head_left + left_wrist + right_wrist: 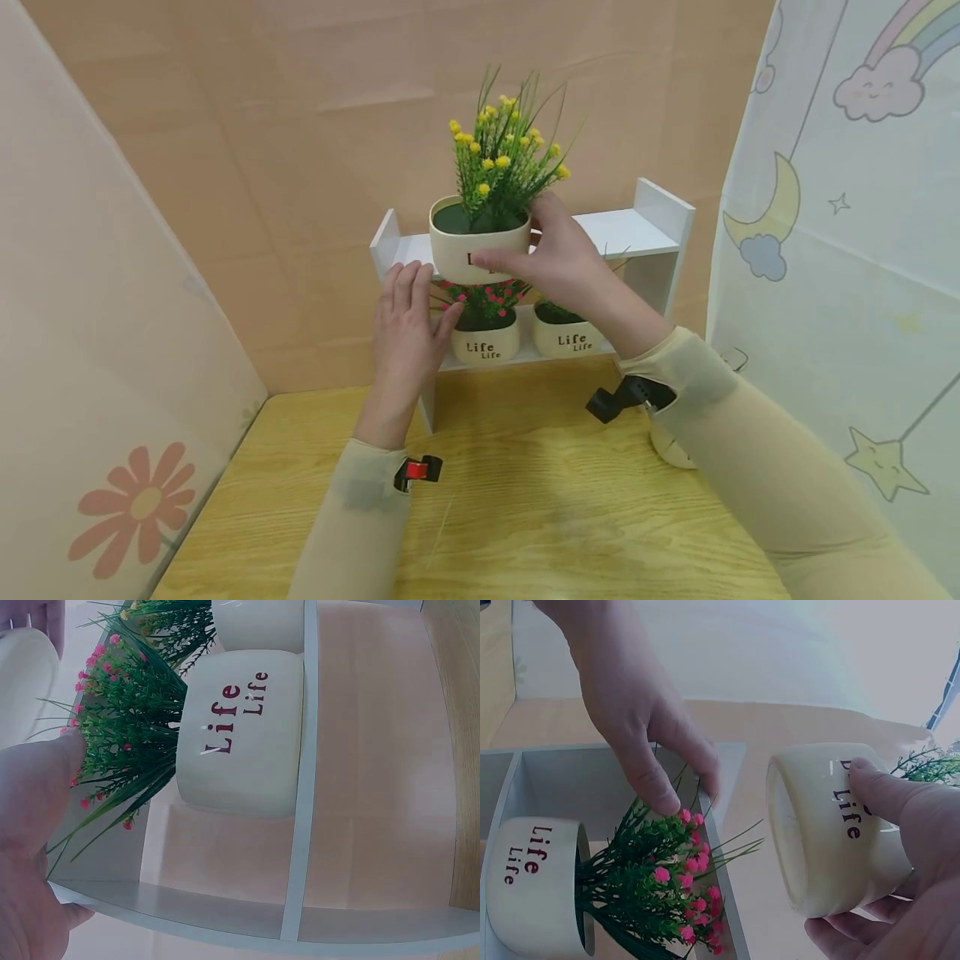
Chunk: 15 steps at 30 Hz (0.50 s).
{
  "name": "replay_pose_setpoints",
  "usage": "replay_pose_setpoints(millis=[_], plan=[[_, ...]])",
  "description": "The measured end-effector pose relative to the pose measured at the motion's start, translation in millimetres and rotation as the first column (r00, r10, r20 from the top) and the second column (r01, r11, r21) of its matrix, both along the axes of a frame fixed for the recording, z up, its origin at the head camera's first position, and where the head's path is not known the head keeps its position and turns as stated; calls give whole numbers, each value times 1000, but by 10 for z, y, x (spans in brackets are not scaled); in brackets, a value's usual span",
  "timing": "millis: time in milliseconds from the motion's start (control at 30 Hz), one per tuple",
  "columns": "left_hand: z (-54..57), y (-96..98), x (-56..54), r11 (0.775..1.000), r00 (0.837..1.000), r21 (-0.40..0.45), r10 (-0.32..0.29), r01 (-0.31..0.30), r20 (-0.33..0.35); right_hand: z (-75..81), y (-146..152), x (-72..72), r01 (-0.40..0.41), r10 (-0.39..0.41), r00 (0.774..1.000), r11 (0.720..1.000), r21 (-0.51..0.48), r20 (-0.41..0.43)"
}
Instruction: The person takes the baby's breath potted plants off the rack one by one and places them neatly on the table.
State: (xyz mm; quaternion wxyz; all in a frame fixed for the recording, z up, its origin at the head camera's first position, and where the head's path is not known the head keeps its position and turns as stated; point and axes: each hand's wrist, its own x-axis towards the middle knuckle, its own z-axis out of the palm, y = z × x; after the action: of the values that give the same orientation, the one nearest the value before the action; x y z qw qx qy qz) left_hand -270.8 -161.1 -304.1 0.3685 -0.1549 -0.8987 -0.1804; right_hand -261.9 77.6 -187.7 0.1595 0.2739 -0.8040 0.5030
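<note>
My right hand [570,258] grips a cream oval flowerpot [448,250] of artificial yellow flowers, thumb on the front lettering and fingers round the far side. In the head view the pot overlaps the white shelf's upper board [622,231]; the right wrist view shows its pale base [784,840] apart from the shelf. My left hand [408,333] rests at the shelf's left upper corner, fingers extended. Its thumb is close to a pink-flowered pot [240,735] marked "Life" on the lower board. Beside that stands a second "Life" pot [567,340], its plant partly hidden by my right hand.
The shelf stands at the back of a wood-grain table [525,500], with raised end panels [663,212]. Another cream pot [670,452] sits at the right, mostly hidden by my right forearm. Printed cloth hangs on the left [135,250] and right [840,292], a plain backdrop behind.
</note>
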Motion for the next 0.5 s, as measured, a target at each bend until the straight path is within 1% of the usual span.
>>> replay_pose_setpoints(millis=[167,267,367,500], plan=[[-14,1,-14,1000,1000,2,-12,12,-26,-48,26,88,-38,38,998,999,-6,-52],[-16,2,-16,1000,999,6,-18,19,-46,-86,49,138,-55,53,997,998,-22,-49],[-12,4,-15,1000,999,-1,-5,5,-38,-128,75,190,-49,47,998,998,-31,-43],[-3,6,-16,1000,1000,-15,25,-25,3,-186,113,260,-28,27,999,999,-29,-46]])
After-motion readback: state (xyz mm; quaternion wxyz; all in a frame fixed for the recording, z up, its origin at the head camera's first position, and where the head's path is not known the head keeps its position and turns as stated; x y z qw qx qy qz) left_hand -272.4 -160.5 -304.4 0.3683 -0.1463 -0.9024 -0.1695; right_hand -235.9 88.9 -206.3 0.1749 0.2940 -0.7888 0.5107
